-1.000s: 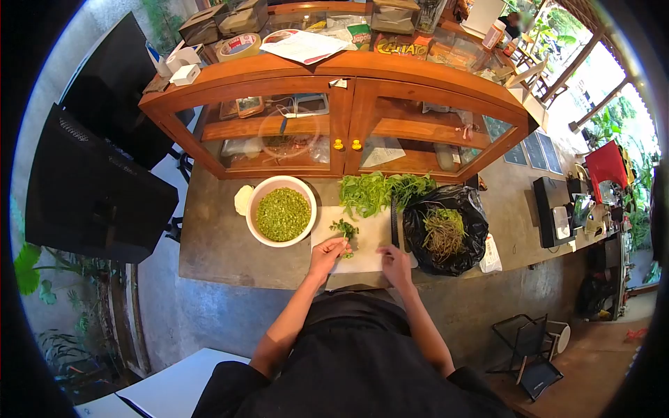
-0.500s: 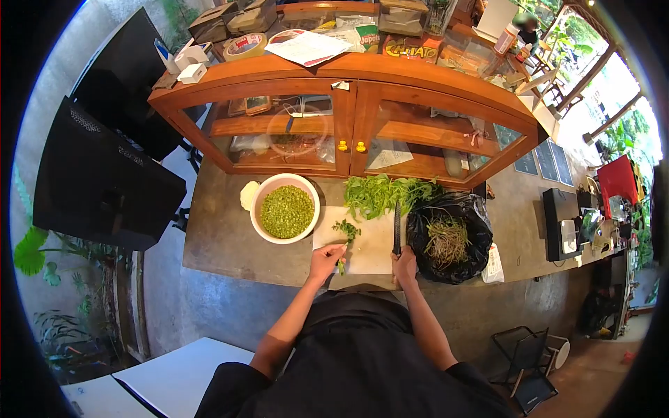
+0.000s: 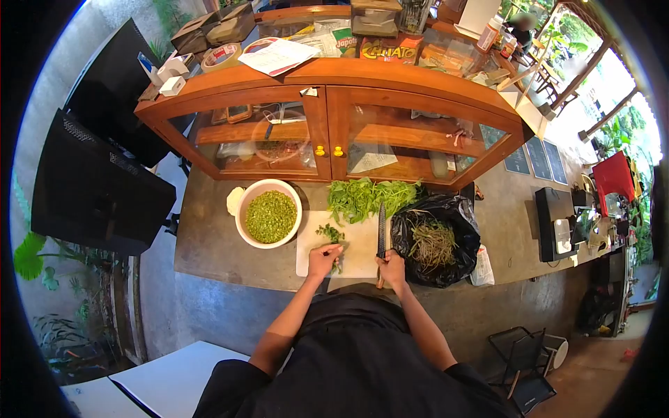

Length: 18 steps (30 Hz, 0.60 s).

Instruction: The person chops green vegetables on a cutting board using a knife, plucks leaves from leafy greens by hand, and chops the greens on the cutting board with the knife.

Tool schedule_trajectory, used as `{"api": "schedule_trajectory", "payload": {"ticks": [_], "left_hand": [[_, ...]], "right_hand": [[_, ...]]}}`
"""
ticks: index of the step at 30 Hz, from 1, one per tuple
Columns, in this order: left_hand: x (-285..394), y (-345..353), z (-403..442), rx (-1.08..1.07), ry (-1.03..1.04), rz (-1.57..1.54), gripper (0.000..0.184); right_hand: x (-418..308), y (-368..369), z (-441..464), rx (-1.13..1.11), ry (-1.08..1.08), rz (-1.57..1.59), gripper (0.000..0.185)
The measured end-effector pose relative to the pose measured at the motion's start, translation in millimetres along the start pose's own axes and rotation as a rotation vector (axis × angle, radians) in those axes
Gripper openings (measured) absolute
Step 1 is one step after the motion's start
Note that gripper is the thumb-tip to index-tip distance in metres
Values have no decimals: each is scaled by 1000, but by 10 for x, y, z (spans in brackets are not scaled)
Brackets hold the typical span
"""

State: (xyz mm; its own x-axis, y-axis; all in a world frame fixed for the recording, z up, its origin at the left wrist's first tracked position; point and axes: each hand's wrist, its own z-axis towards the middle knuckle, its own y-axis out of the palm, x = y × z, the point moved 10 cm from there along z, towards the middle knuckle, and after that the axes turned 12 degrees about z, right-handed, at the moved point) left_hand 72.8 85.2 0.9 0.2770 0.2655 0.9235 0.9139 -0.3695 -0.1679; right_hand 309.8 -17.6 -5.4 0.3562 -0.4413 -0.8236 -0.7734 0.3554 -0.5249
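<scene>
On the white cutting board (image 3: 359, 261), my left hand (image 3: 324, 260) is closed on a small bunch of green herbs (image 3: 330, 233), whose leaves point away from me. My right hand (image 3: 391, 268) grips the handle of a knife (image 3: 382, 228), its dark blade pointing away over the board's right side. Leafy greens (image 3: 366, 199) lie behind the board. To the left stands a white bowl (image 3: 298, 221) of chopped green pieces (image 3: 270, 217). A black plastic bag (image 3: 470, 240) holding stems and roots (image 3: 433, 245) is right of my right hand.
A wooden cabinet (image 3: 327, 120) with glass doors stands behind the greens, with packets and boxes on top. A white packet (image 3: 482, 267) lies beside the bag. A black box (image 3: 549, 221) is farther right. Another person (image 3: 521, 31) is in the far background.
My right hand, open near the board's right side a second ago, has closed on the knife and moved it left onto the board. My left hand still holds the herbs. The camera view has shifted.
</scene>
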Motion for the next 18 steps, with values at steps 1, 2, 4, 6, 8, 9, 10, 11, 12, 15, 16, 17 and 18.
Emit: {"api": "schedule_trajectory", "payload": {"ticks": [1, 2, 4, 6, 8, 9, 10, 11, 12, 15, 16, 17, 18], "left_hand": [[30, -16, -7, 26, 13, -13, 26], [38, -27, -15, 32, 10, -14, 26], [145, -97, -48, 80, 39, -20, 22], [227, -172, -87, 131, 66, -35, 21], [304, -300, -132, 223, 99, -4, 18], [285, -332, -148, 236, 96, -6, 18], [267, -379, -165, 265, 85, 36, 18], [246, -425, -184, 295, 74, 79, 18], [167, -451, -176, 309, 69, 76, 18], [94, -558, -171, 437, 179, 286, 16], [35, -587, -143, 471, 166, 371, 15], [-16, -614, -110, 504, 154, 456, 13], [-48, -632, -81, 516, 148, 453, 13]], "right_hand": [[-53, -19, -25, -14, 5, 20, 32], [-113, -39, -52, -21, 4, 19, 32], [-453, -97, -130, -22, -206, 134, 31], [-614, -76, -182, -62, -236, 156, 30], [-936, -70, -275, -144, -288, 224, 30], [-999, -56, -302, -156, -292, 224, 30], [-1053, -6, -323, -193, -299, 188, 29], [-1110, 34, -348, -232, -307, 152, 27], [-1182, 69, -389, -307, -264, 84, 26], [-1050, 277, -430, -399, -302, 26, 26], [-1007, 344, -457, -459, -307, -4, 26], [-972, 361, -471, -472, -315, -7, 26], [-912, 428, -514, -546, -288, -100, 26]]}}
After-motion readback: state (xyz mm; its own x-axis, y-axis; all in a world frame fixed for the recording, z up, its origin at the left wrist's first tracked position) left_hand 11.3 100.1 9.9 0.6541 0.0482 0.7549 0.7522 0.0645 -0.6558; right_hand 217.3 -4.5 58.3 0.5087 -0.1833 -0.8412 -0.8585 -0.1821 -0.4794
